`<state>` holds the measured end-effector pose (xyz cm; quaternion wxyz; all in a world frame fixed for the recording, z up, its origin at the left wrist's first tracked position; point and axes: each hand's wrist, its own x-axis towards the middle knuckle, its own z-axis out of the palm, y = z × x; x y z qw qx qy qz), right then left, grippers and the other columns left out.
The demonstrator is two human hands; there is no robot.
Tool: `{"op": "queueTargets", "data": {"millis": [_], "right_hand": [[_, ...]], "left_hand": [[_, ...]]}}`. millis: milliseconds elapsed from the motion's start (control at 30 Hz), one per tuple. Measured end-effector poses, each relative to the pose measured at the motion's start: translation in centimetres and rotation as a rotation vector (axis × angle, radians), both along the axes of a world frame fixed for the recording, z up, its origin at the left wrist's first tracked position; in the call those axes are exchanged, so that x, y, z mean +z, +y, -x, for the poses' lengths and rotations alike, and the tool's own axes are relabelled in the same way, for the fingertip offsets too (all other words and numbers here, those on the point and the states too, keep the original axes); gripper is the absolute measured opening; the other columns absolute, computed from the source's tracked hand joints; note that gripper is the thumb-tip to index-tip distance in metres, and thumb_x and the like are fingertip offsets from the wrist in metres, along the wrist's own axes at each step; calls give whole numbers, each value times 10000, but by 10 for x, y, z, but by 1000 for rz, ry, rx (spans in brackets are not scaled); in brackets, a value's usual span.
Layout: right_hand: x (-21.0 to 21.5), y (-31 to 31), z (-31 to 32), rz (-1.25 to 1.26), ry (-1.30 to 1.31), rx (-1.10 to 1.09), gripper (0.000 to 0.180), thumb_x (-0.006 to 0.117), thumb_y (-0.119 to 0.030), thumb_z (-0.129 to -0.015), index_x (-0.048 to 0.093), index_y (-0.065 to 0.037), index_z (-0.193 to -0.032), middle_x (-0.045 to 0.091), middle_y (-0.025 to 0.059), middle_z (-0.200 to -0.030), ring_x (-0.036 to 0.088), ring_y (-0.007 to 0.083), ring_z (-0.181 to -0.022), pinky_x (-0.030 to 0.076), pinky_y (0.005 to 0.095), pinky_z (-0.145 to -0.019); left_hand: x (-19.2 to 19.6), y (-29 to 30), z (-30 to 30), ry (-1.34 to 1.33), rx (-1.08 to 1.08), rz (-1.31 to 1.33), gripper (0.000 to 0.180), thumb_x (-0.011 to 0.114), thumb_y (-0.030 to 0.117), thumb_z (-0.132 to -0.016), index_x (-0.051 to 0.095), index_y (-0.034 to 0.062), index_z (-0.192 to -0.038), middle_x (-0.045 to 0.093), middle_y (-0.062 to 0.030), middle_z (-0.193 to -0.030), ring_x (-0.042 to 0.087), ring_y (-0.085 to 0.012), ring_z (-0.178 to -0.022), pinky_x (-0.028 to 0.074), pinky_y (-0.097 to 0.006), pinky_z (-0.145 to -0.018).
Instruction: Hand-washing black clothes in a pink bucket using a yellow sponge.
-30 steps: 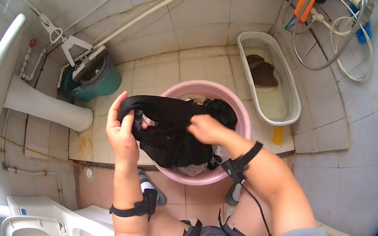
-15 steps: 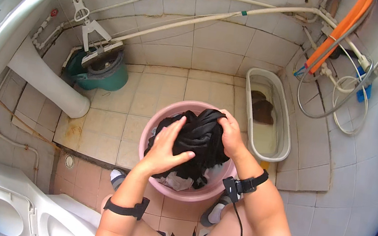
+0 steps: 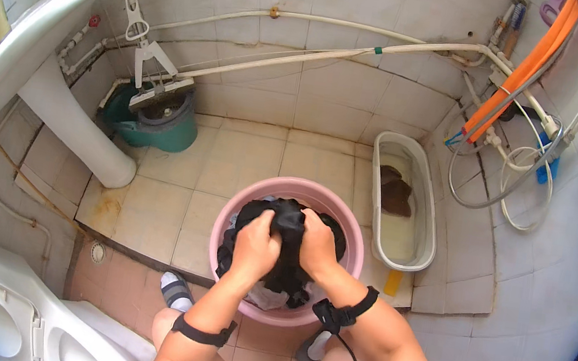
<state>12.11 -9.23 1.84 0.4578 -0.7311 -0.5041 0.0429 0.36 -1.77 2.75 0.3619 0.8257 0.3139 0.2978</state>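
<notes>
Both my hands grip one black cloth garment (image 3: 288, 233) over a round pink basin (image 3: 355, 223). My left hand (image 3: 255, 247) is closed on its left part, thumb side up. On the garment's right part my right hand (image 3: 318, 244) is closed as well, a short gap from the left. The cloth between them is bunched and hangs down into the basin. More dark fabric lies around it there, with a pale whitish cloth (image 3: 264, 296) at the near side. How wet the cloth is, I cannot tell.
Right of the basin stands a long whitish tub (image 3: 431, 239) with liquid and a brown item (image 3: 396, 195). A green mop bucket (image 3: 155, 135) holding a mop is at the far left. A toilet (image 3: 55, 317) sits near left, below a pedestal sink (image 3: 79, 125).
My left hand has gone from spread fingers to a closed hold on the black garment. My right hand has moved nearer to me and inward, and the two now grip side by side.
</notes>
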Motion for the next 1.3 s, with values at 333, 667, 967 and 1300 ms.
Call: {"op": "queueTargets", "data": {"millis": [333, 667, 967, 1300], "right_hand": [[-4, 3, -67, -178, 854, -69, 181, 522, -44, -913, 633, -6, -1051, 653, 55, -1002, 583, 119, -917, 457, 241, -822], [10, 17, 37, -141, -56, 116, 191, 634, -153, -832, 624, -64, -1001, 618, 152, -892, 622, 367, -799, 521, 413, -673], [-6, 21, 27, -187, 83, 72, 181, 619, -117, -841, 626, -23, -994, 626, 173, -939, 624, 361, -828, 515, 382, -684], [-32, 19, -60, -5, 796, 144, 312, 606, -289, -924, 660, 12, -988, 678, 42, -895, 605, 119, -837, 478, 286, -778]], "left_hand": [[3, 52, 31, 2, -178, 265, 446, 620, 188, -804, 547, 94, -1234, 630, -200, -1115, 593, -326, -1081, 451, -383, -927], [-16, 20, 12, 17, 43, 342, 333, 539, 152, -835, 570, -40, -1105, 597, -269, -1104, 579, -414, -1028, 468, -439, -851], [-21, 21, 13, -40, -20, 99, 156, 545, 57, -791, 559, -11, -930, 579, -241, -884, 574, -430, -853, 454, -459, -734], [-27, 68, 37, -387, -1, 1017, 257, 526, 96, -869, 612, -23, -1080, 662, -99, -1010, 634, -191, -903, 506, -305, -827]]}}
